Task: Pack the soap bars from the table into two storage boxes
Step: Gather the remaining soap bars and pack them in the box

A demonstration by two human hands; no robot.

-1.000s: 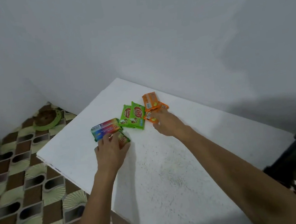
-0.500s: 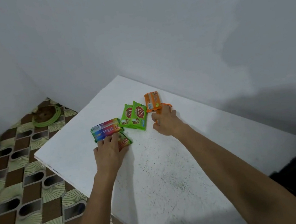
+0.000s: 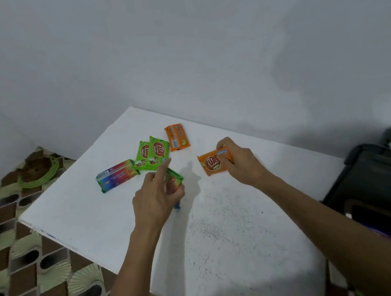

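Both hands already carry a soap bar above the white surface point(image 3: 222, 240). Right hand point(image 3: 241, 161) is closed on an orange bar point(image 3: 212, 163), pinched at its right end and lifted, face turned to the camera. Left hand point(image 3: 156, 197) is closed around a green bar point(image 3: 174, 182), mostly hidden behind the fingers, with its long axis running near to far.

At the right edge, beside the surface, stands a dark bin point(image 3: 379, 178); I cannot tell if it is one of the storage boxes, but the right hand is the nearer one to it.

Four bars lie on the far left part of the surface: a rainbow pack point(image 3: 117, 175), long axis left to right, then two green bars point(image 3: 152, 153) overlapping, then an orange bar point(image 3: 177, 137) farthest, face down.
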